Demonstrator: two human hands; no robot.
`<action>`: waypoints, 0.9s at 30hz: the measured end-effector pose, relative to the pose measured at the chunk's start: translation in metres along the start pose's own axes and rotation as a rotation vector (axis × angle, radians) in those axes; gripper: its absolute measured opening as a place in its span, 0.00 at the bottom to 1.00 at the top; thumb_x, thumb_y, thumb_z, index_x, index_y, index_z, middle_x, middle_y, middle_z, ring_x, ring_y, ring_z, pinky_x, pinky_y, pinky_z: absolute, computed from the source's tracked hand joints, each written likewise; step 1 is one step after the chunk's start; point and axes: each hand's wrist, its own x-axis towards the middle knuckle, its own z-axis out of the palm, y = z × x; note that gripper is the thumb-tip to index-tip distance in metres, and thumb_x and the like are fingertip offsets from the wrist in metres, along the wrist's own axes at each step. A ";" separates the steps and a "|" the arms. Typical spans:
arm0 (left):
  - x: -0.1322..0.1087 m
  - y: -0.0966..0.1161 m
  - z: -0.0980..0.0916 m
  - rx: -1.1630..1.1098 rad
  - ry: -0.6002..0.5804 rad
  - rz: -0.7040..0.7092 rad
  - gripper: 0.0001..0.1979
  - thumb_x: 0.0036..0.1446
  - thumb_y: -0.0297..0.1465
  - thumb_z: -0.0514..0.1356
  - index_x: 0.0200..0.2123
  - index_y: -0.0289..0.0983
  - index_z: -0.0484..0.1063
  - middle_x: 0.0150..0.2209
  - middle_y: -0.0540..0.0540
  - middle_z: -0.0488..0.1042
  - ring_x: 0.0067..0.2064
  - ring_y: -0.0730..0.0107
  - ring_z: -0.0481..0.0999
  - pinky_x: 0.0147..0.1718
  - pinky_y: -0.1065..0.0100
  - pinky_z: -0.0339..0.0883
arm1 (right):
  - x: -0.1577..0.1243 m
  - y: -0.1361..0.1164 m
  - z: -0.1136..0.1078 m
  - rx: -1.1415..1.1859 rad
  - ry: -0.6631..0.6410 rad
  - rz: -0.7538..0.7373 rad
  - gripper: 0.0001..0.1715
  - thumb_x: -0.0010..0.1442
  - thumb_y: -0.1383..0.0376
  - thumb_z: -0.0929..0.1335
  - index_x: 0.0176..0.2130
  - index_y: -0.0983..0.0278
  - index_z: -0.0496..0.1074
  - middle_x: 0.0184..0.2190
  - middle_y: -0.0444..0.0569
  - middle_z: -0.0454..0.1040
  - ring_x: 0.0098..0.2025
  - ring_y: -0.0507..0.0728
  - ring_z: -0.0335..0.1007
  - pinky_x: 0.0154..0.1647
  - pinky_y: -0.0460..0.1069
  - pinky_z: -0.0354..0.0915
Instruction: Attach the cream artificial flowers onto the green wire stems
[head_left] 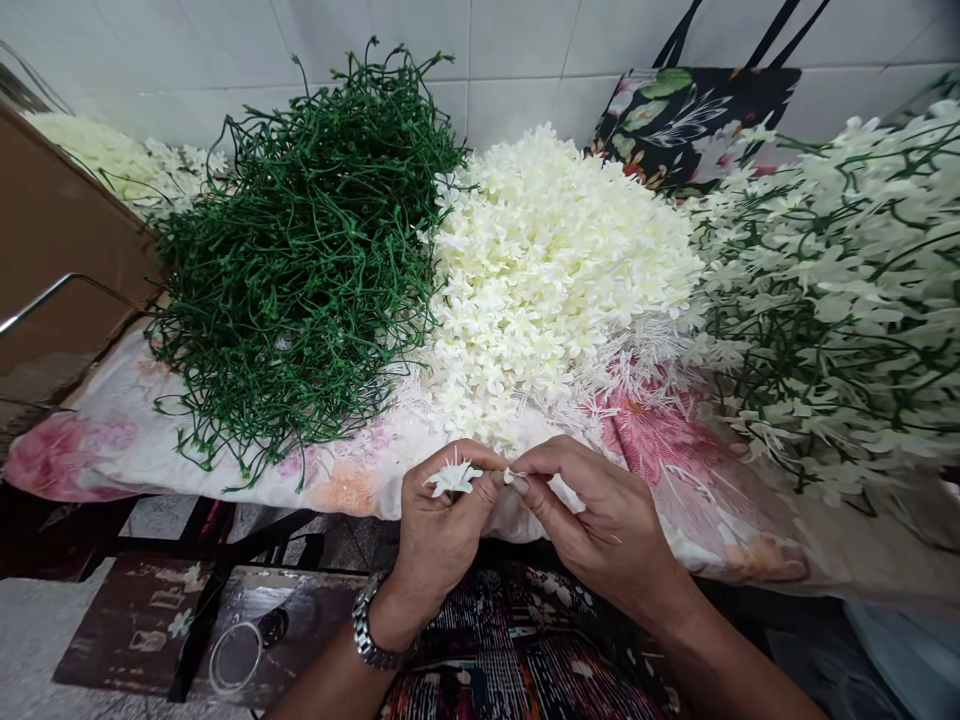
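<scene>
My left hand (448, 515) is closed, with a white artificial flower (454, 477) showing between its thumb and curled fingers. Most of that flower's stem is hidden in the palm. Thumb and forefinger of my right hand (592, 500) pinch a small white piece (513, 477), perhaps a petal piece, right at my left fingertips. Just beyond my hands lies a big heap of loose white flower heads (555, 270). To its left is a tangled pile of green plastic stems (315, 240). Thin white stamen strands (645, 365) lie at the heap's front right edge.
Assembled white flowers on green stems (862, 300) crowd the right side. A floral cloth (345, 485) covers the work surface. On the left stands a cardboard box (67, 240); a dark floral bag (690, 125) leans against the tiled wall. Below left is a brown board (285, 610).
</scene>
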 end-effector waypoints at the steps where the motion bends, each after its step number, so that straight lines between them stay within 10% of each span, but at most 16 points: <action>1: -0.001 0.001 -0.001 0.014 -0.012 0.004 0.02 0.51 0.27 0.62 0.27 0.36 0.75 0.25 0.50 0.73 0.28 0.74 0.68 0.28 0.73 0.61 | 0.000 0.000 0.000 -0.007 0.001 0.009 0.04 0.58 0.73 0.63 0.33 0.67 0.68 0.25 0.46 0.68 0.28 0.49 0.65 0.28 0.45 0.63; 15: 0.003 0.022 -0.009 0.333 -0.160 0.137 0.09 0.52 0.24 0.56 0.29 0.36 0.77 0.21 0.50 0.68 0.24 0.73 0.64 0.22 0.72 0.57 | 0.013 -0.004 -0.015 0.143 -0.073 0.065 0.05 0.58 0.72 0.63 0.30 0.64 0.66 0.25 0.43 0.66 0.27 0.49 0.63 0.27 0.45 0.60; 27: 0.001 0.021 -0.013 0.585 -0.328 0.281 0.11 0.45 0.17 0.49 0.19 0.37 0.54 0.20 0.53 0.55 0.23 0.76 0.57 0.21 0.72 0.49 | 0.018 -0.009 -0.020 -0.117 -0.231 -0.094 0.09 0.60 0.72 0.60 0.31 0.67 0.68 0.25 0.48 0.66 0.29 0.52 0.62 0.28 0.47 0.60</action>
